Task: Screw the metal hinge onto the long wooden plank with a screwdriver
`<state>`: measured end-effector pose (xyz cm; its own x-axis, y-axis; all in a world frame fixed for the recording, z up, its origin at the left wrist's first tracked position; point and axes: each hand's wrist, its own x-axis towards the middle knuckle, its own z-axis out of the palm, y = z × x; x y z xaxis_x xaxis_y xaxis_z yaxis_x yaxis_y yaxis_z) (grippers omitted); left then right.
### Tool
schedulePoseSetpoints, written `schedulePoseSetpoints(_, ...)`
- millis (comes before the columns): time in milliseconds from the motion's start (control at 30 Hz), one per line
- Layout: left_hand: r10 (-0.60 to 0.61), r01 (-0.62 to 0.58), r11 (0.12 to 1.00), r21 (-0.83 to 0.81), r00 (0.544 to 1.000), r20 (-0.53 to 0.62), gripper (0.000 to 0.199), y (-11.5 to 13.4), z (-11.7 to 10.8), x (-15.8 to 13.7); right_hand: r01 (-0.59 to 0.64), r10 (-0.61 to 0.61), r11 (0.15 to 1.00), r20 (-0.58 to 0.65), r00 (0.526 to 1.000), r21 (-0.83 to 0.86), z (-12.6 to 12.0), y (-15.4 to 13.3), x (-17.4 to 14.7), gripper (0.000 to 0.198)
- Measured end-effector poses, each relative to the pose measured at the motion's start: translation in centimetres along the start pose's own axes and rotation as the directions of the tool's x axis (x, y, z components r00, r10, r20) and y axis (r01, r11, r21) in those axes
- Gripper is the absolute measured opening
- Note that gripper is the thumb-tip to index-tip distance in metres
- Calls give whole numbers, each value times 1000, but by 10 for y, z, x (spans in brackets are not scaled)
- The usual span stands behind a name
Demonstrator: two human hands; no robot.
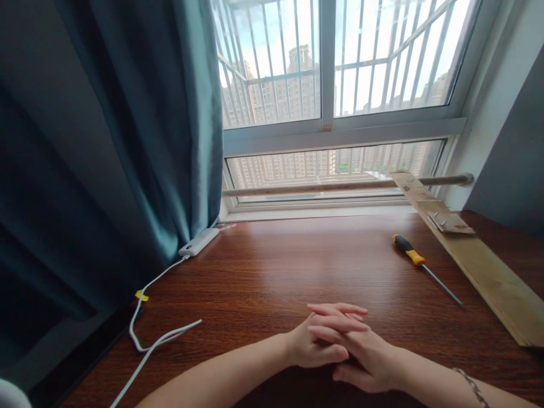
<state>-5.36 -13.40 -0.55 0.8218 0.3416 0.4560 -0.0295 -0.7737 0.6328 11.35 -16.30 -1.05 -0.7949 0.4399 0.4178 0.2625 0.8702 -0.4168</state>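
My left hand [306,344] and my right hand [376,358] are clasped together above the near edge of the brown wooden table [263,283]. Their fingers interlace, and no object shows between them. A bracelet circles my right wrist. Beyond my right hand lies a screwdriver [414,257] with a black and yellow handle, its metal shaft pointing toward the near right. Past it, a long wooden board [484,266] leans on a rail by the window. Several screws [434,220] rest on a small brown piece [454,222] on the board.
A white power strip [199,242] lies by the blue curtain [170,124] at the left. Its white cable [132,323] loops over the table toward me. A small yellow piece [141,295] sits near the cable. The rail [297,189] crosses before the barred window.
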Motion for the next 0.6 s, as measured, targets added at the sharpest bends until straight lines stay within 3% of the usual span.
schedulePoseSetpoints(133, -41, 34, 998, 54, 990, 137, 48, -8, -3, -1, 16, -18, 995, -17, 1000, -95, 4, 1, 1, 60)
schedulePoseSetpoints(300, -80, 80, 997, 0, 992, 94, 33, -11, -3, -1, -45, 44, 996, -21, 999, -70, 9, 4, 1, 63)
schedulePoseSetpoints(467, -68, 74, 993, -88, 995, 70, 34, -9, -2, 1, -51, 51, 996, -4, 999, -69, 8, 6, 1, 64)
schedulePoseSetpoints(600, -127, 135, 967, -218, 991, 46, 37, -7, -5, 3, -67, 67, 996, -4, 998, -58, 6, 4, 2, 63)
